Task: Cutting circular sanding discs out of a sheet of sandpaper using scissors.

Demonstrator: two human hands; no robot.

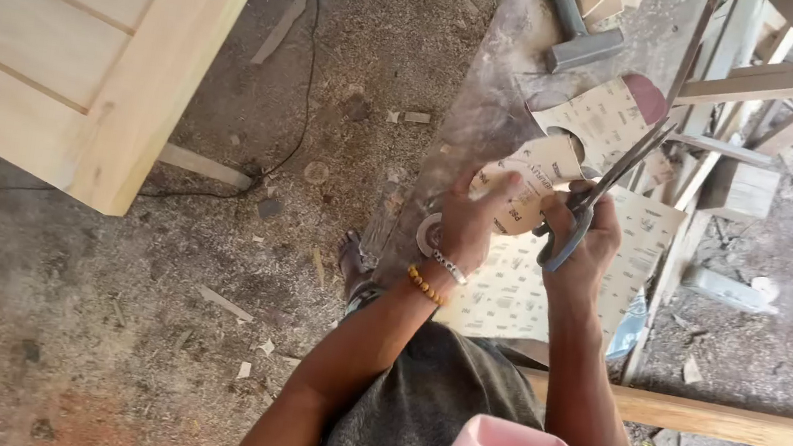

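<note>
My left hand (470, 224) grips a beige sheet of sandpaper (542, 168), printed back side up, above a dusty workbench. My right hand (583, 244) holds grey-handled scissors (614, 174), blades open and pointing up-right across the sheet. A curled strip of the sandpaper (604, 112) with a reddish grit corner hangs past the blades. A larger sandpaper sheet (519, 289) lies under both hands. A beaded bracelet and a metal one sit on my left wrist.
A hammer (574, 28) lies at the far end of the workbench (493, 94). A pale wooden panel (66, 41) fills the upper left. A cable runs over the sawdust floor (202, 330). Wood offcuts pile at right; a wooden beam (725, 423) crosses lower right.
</note>
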